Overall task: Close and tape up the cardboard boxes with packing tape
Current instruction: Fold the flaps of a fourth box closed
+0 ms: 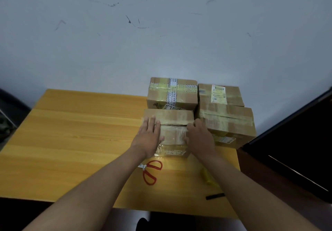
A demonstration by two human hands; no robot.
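Left hand (150, 134) flat, right hand (198, 137) curled, pressing clear tape onto small brown cardboard box (175, 123); firm outward strokes along the seam likely bond it best.

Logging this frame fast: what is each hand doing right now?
Left hand: open, fingers flat on the front box.
Right hand: fingers curled at the box's right edge; a grip cannot be told.
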